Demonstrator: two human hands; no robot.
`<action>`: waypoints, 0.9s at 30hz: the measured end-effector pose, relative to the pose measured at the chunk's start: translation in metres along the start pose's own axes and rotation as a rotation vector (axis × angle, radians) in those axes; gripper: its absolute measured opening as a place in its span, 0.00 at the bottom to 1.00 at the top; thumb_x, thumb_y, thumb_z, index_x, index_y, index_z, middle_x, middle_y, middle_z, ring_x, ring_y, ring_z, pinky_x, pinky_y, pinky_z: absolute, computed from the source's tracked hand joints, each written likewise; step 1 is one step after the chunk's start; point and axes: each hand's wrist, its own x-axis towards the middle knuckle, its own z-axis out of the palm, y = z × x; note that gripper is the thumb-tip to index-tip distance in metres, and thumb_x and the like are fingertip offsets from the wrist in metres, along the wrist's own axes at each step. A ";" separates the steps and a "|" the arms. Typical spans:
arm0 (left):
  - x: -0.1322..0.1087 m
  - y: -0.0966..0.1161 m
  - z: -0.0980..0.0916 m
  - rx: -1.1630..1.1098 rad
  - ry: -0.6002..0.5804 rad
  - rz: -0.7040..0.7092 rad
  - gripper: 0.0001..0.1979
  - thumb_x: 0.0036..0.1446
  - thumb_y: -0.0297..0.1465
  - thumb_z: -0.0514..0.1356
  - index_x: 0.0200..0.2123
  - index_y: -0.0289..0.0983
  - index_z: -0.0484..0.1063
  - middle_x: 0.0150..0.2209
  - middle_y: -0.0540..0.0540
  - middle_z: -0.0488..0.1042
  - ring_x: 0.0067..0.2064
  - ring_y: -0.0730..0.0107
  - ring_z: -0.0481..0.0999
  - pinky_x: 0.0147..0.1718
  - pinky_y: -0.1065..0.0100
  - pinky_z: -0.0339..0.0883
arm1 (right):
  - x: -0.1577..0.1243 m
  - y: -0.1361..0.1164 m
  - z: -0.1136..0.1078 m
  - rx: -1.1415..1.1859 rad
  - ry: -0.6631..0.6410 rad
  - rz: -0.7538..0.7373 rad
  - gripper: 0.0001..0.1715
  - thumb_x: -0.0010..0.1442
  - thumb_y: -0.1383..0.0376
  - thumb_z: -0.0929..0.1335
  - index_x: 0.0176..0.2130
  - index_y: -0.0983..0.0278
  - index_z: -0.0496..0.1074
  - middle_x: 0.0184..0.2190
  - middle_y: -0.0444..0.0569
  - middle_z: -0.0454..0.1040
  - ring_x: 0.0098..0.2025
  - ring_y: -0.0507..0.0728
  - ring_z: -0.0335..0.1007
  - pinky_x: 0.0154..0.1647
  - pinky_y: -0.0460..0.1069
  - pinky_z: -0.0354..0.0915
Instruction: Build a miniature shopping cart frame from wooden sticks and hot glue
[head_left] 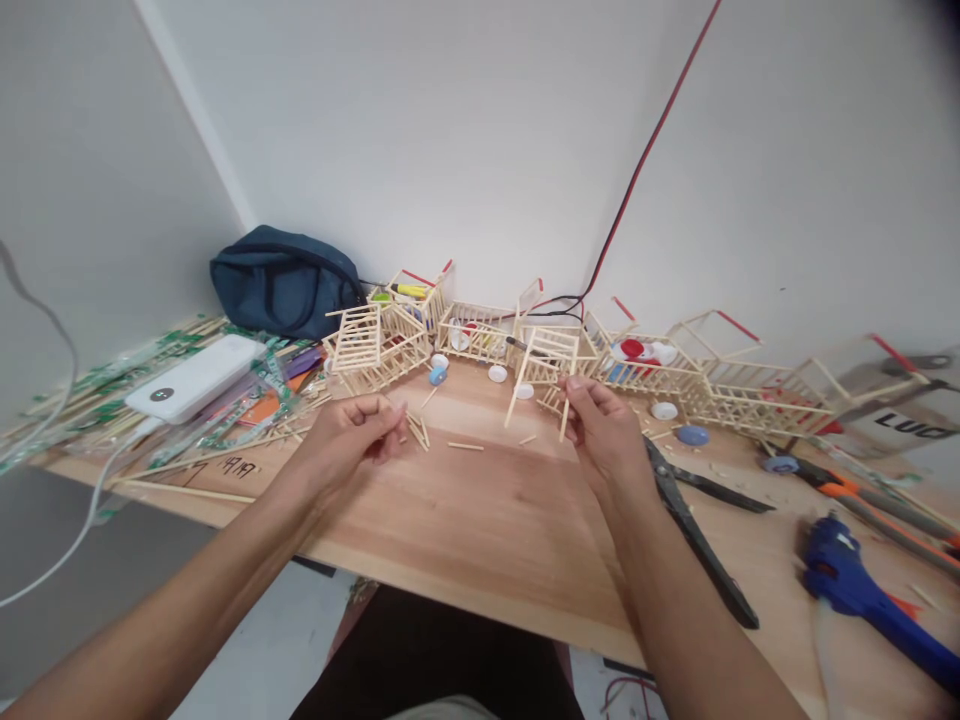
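Note:
My right hand (604, 425) pinches one leg of a small frame of thin wooden sticks (550, 350), holding it upright above the table. The frame has several crossbars at its top and two longer legs pointing down. My left hand (356, 430) is closed, thumb against curled fingers; whatever it may hold is too small to make out. Cut stick pieces (418, 430) lie just beyond its fingertips, and another short stick (466, 446) lies between the hands. Behind them stands a row of stick-built carts (480, 335), some with red-tipped handles and white or blue bottle caps nearby.
Black-handled pliers (697, 520) and a blue glue gun (847, 570) lie at the right, with orange-handled cutters (862, 490) behind. On the left are a white power bank (196, 378) with a cable and packaged sticks (90, 400). A blue pouch (289, 280) rests against the wall.

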 end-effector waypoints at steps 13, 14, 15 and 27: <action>0.032 -0.011 0.012 0.421 -0.096 0.349 0.18 0.53 0.32 0.59 0.49 0.39 0.70 0.47 0.42 0.73 0.41 0.67 0.72 0.37 0.68 0.65 | 0.001 0.005 0.000 -0.058 -0.043 -0.010 0.20 0.48 0.50 0.73 0.32 0.63 0.74 0.18 0.38 0.63 0.16 0.44 0.52 0.15 0.42 0.47; 0.035 -0.010 0.013 0.458 -0.077 0.384 0.21 0.52 0.32 0.60 0.51 0.39 0.70 0.52 0.41 0.71 0.44 0.66 0.72 0.39 0.67 0.65 | 0.000 0.004 0.001 -0.060 -0.044 -0.012 0.20 0.48 0.50 0.73 0.32 0.63 0.74 0.18 0.38 0.63 0.17 0.44 0.52 0.15 0.42 0.47; 0.037 -0.008 0.015 0.479 -0.067 0.401 0.20 0.53 0.32 0.60 0.50 0.39 0.72 0.53 0.41 0.71 0.46 0.64 0.71 0.41 0.67 0.64 | -0.001 0.004 0.001 -0.063 -0.047 -0.014 0.19 0.48 0.50 0.73 0.32 0.63 0.74 0.18 0.38 0.63 0.17 0.44 0.52 0.15 0.42 0.47; 0.058 -0.010 0.073 -0.011 -0.156 -0.021 0.24 0.44 0.41 0.68 0.44 0.36 0.77 0.24 0.51 0.69 0.24 0.79 0.60 0.23 0.75 0.52 | -0.009 0.001 0.011 -0.072 -0.156 0.011 0.17 0.49 0.51 0.72 0.29 0.62 0.73 0.19 0.38 0.65 0.18 0.45 0.49 0.17 0.43 0.44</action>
